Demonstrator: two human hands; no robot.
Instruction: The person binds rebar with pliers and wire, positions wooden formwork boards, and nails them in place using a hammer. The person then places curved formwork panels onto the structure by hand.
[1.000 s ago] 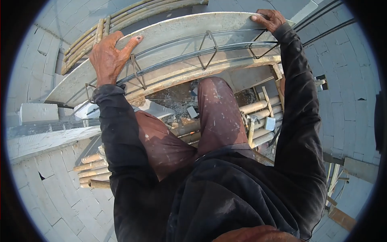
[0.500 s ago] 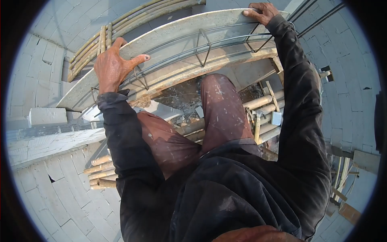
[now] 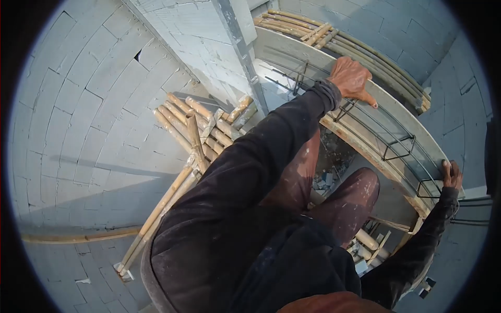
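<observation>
A long pale board (image 3: 404,111) stands on edge beside a cage of thin steel bars (image 3: 399,142), which lies over a wooden plank (image 3: 360,143). My left hand (image 3: 353,82) grips the board's top edge near its middle, thumb on the inner face and fingers over the far side. Toward the board's far right end, my right hand (image 3: 452,175) is closed on the same edge, its thumb on the near face. The fingertips of both hands are partly hidden behind the board. Both my knees are below the plank.
Bamboo poles (image 3: 376,60) lie beyond the board. More bamboo (image 3: 195,128) juts out at the left, with a long pole (image 3: 159,214) slanting down. A grey block wall (image 3: 88,130) fills the left side, and a white block column (image 3: 195,44) stands at the top. Rubble (image 3: 324,180) lies below.
The view has swung to the left, so the board and both hands appear farther right and slanted. Both hands keep their grip on the board. More of the left wall and bamboo shows.
</observation>
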